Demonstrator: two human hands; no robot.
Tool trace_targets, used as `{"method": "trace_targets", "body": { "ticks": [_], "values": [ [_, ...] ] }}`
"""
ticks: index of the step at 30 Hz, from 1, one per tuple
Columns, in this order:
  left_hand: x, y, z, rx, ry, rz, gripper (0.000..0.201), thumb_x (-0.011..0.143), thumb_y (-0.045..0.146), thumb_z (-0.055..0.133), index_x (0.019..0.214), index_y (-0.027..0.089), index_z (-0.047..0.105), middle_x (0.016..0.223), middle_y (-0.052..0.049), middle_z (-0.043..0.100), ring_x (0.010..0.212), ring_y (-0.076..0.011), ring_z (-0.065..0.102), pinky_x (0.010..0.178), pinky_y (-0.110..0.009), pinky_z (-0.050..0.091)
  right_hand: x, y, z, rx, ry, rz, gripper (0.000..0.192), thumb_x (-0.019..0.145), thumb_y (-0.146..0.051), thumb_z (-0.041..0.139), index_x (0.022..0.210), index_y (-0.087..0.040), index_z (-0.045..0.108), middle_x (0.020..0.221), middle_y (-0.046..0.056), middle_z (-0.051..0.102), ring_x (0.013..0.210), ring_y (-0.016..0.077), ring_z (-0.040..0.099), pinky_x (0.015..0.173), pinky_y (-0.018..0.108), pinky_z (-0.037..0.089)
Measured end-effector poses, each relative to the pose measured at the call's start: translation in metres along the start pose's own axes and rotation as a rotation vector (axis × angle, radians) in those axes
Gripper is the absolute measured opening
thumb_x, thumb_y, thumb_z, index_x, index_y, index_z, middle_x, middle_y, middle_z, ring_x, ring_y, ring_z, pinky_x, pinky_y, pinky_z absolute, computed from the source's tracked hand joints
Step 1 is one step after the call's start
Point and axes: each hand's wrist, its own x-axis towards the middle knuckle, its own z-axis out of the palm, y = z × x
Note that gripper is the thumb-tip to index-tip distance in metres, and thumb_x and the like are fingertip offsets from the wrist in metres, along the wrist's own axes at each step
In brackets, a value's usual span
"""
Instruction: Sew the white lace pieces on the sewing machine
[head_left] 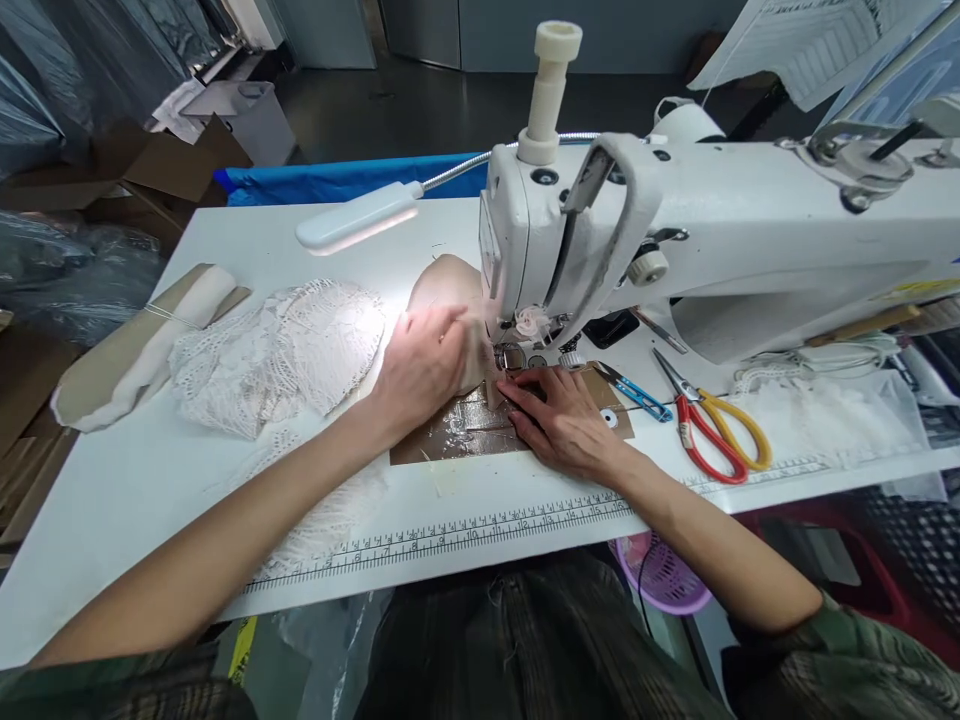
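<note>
A beige, rounded fabric piece [448,278] lies under the head of a white sewing machine [517,225], partly covered by my hands. My left hand [426,362] is closed on its near side, the fingers bent over the cloth. Close to the needle and presser foot, my right hand [559,415] holds the narrow edge of the same piece with its fingertips. Some of the right fingertips are hard to make out against the cloth. Beneath both hands is a brown, taped plate [465,440] on the white table.
White lace [300,345] is heaped on the left, beside a tied beige fabric roll [142,345]. Blue thread snips [637,392] and red-and-yellow scissors [716,425] lie on the right. A lamp [360,218] shines from behind. A printed ruler [450,540] follows the table's front edge.
</note>
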Motion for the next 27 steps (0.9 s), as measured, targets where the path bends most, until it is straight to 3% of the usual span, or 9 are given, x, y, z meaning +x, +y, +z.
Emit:
{"method": "trace_targets", "body": {
  "ticks": [3, 7, 13, 20, 27],
  "values": [
    [-0.016, 0.011, -0.001, -0.111, -0.088, 0.143, 0.04, 0.101, 0.033, 0.035, 0.129, 0.012, 0.055, 0.132, -0.017, 0.059, 0.12, -0.0301, 0.054, 0.1, -0.048, 0.043, 0.001, -0.002, 0.0, -0.016, 0.017, 0.007, 0.042, 0.1, -0.032, 0.042, 0.137, -0.016, 0.055, 0.126, 0.017, 0.055, 0.111, 0.0317, 0.047, 0.092, 0.05, 0.042],
    [-0.022, 0.014, 0.007, -0.139, -0.163, 0.119, 0.047, 0.102, 0.036, 0.033, 0.138, 0.009, 0.049, 0.14, -0.018, 0.054, 0.132, -0.0311, 0.046, 0.111, -0.049, 0.035, 0.0, -0.004, 0.001, -0.006, 0.037, 0.019, 0.04, 0.1, -0.028, 0.041, 0.135, -0.017, 0.056, 0.125, 0.016, 0.056, 0.11, 0.0308, 0.047, 0.091, 0.049, 0.041],
    [-0.008, 0.008, 0.003, -0.129, -0.212, 0.096, 0.042, 0.102, 0.033, 0.033, 0.125, 0.011, 0.059, 0.121, -0.019, 0.063, 0.115, -0.0317, 0.057, 0.097, -0.047, 0.044, -0.002, -0.005, 0.0, 0.014, 0.032, 0.034, 0.038, 0.098, -0.027, 0.044, 0.132, -0.016, 0.059, 0.127, 0.016, 0.056, 0.112, 0.0314, 0.047, 0.091, 0.049, 0.042],
    [0.006, -0.003, 0.004, -0.182, -0.239, 0.115, 0.04, 0.101, 0.033, 0.031, 0.107, 0.015, 0.067, 0.087, -0.011, 0.064, 0.097, -0.0277, 0.062, 0.088, -0.044, 0.046, -0.003, -0.006, 0.001, 0.052, 0.047, 0.042, 0.039, 0.098, -0.025, 0.044, 0.135, -0.019, 0.057, 0.126, 0.015, 0.057, 0.113, 0.0316, 0.048, 0.092, 0.05, 0.042],
    [0.012, -0.009, 0.009, -0.154, -0.171, 0.11, 0.038, 0.099, 0.032, 0.035, 0.095, 0.013, 0.067, 0.088, -0.014, 0.062, 0.101, -0.0314, 0.059, 0.088, -0.047, 0.046, -0.004, -0.005, 0.002, 0.072, 0.047, 0.044, 0.039, 0.098, -0.025, 0.046, 0.134, -0.018, 0.057, 0.126, 0.015, 0.058, 0.114, 0.0315, 0.049, 0.092, 0.05, 0.043]
  ]
}}
